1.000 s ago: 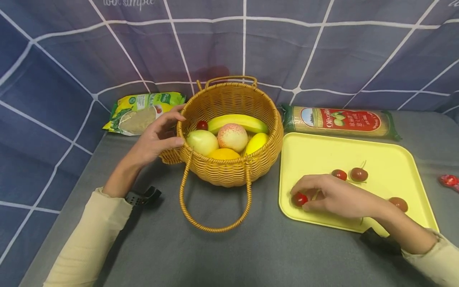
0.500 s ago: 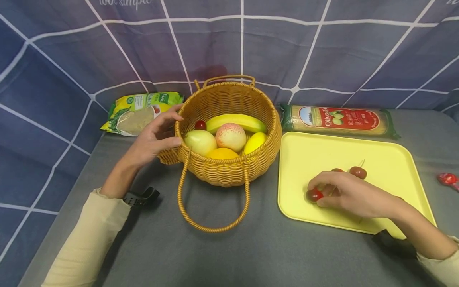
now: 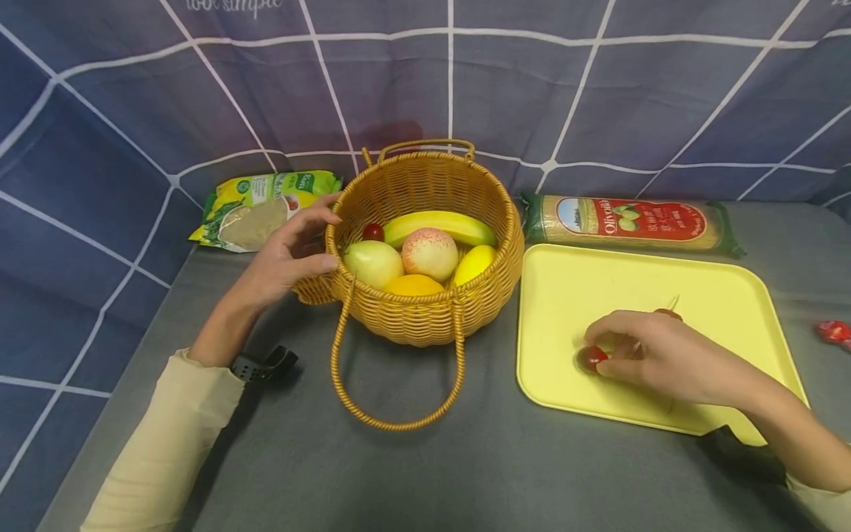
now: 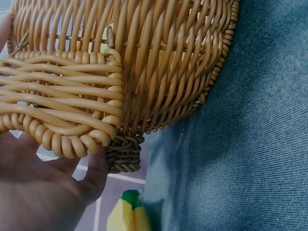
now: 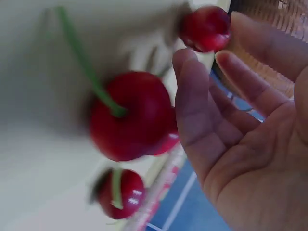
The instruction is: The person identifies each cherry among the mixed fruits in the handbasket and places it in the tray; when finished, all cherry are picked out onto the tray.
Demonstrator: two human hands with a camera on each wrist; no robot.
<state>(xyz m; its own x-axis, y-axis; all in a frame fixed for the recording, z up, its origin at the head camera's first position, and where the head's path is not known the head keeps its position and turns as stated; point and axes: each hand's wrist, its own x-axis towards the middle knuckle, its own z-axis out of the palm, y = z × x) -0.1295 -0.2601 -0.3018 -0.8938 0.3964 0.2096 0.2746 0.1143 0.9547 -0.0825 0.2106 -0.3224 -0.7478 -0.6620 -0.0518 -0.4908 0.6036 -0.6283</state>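
My left hand (image 3: 286, 255) holds the left side of a wicker basket (image 3: 412, 325), thumb and fingers at its rim. In the left wrist view that hand (image 4: 43, 192) spreads about a woven piece jutting from the basket. Inside lie a banana (image 3: 442, 227), a peach (image 3: 430, 255), a pale green fruit (image 3: 372, 264), a lemon (image 3: 475, 266), an orange fruit (image 3: 414, 285) and a cherry (image 3: 374, 233). My right hand (image 3: 654, 355), over a yellow tray (image 3: 572, 281), pinches another cherry (image 5: 206, 29) at its fingertips. Stemmed cherries (image 5: 132, 115) lie beside it, mostly hidden in the head view.
A yellow-green food packet (image 3: 259, 210) lies behind my left hand. The spaghetti pack (image 3: 628, 222) lies along the tray's back edge. On the far right is a red wrapped candy (image 3: 834, 332). The basket's front handle (image 3: 399, 426) hangs down onto the grey cloth.
My right hand has moved right across the tray, and the cherry at its fingertips has moved with it. My left hand and the basket have stayed in place.
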